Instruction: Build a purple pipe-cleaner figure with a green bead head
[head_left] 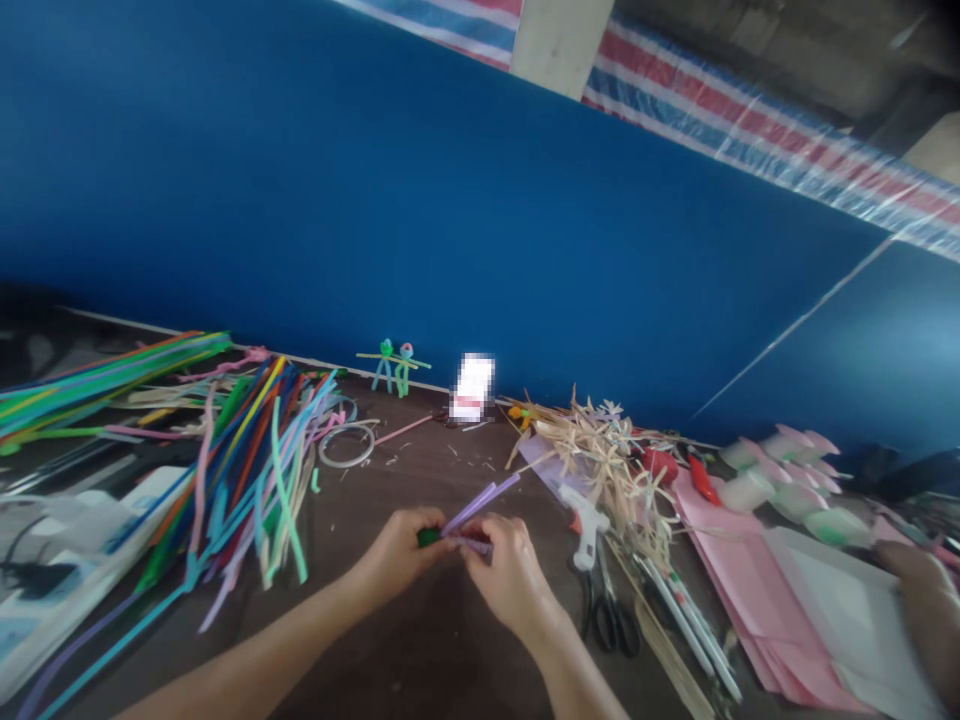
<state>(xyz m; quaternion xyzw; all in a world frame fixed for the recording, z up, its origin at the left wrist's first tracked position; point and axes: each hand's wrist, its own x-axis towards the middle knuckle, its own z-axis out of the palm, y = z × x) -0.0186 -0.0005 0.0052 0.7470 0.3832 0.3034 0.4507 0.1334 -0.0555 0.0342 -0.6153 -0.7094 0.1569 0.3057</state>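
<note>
Close together over the dark table [420, 650], my two hands work on purple pipe cleaners [480, 505]. My left hand [405, 555] pinches them at their lower end, where a small dark green piece [428, 537] shows between the fingers. Fingers of my right hand [508, 570] are closed around the purple strands, with a short end sticking out beneath. Two long purple ends point up and to the right. Where the green piece joins the purple ones is hidden by my fingertips.
Pipe cleaners [247, 450] in many colours and a power strip [82, 560] lie left. Two small figures [395, 368] and a lit phone [472, 388] stand by the blue partition [450, 230]. Rightward are a glue gun [585, 525], scissors [613, 615], pink sheets [757, 590] and another person's hand [919, 590].
</note>
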